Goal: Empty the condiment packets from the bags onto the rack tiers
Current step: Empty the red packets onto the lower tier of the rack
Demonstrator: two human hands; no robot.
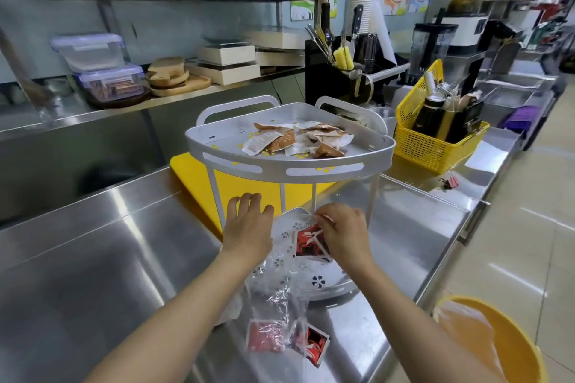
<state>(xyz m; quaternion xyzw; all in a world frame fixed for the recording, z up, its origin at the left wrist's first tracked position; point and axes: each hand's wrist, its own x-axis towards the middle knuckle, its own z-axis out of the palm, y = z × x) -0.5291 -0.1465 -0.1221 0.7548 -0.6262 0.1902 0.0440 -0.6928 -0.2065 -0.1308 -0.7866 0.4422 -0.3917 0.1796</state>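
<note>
A grey two-tier corner rack (289,169) stands on the steel counter. Its top tier holds a heap of brown and white condiment packets (298,140). My right hand (345,233) pinches red and black packets (309,244) over the lower tier (320,283), which has flower-shaped holes. My left hand (247,227) hovers at the lower tier's left edge with fingers spread, holding nothing that I can see. A clear plastic bag (280,298) drapes from the lower tier toward me. Two red packets (287,340) lie inside its near end on the counter.
A yellow cutting board (199,177) lies under the rack. A yellow basket (435,140) with bottles stands to the right, a pink binder clip (449,182) near it. An orange-yellow bucket (494,339) sits on the floor at lower right. Shelves with boxes and boards run along the back.
</note>
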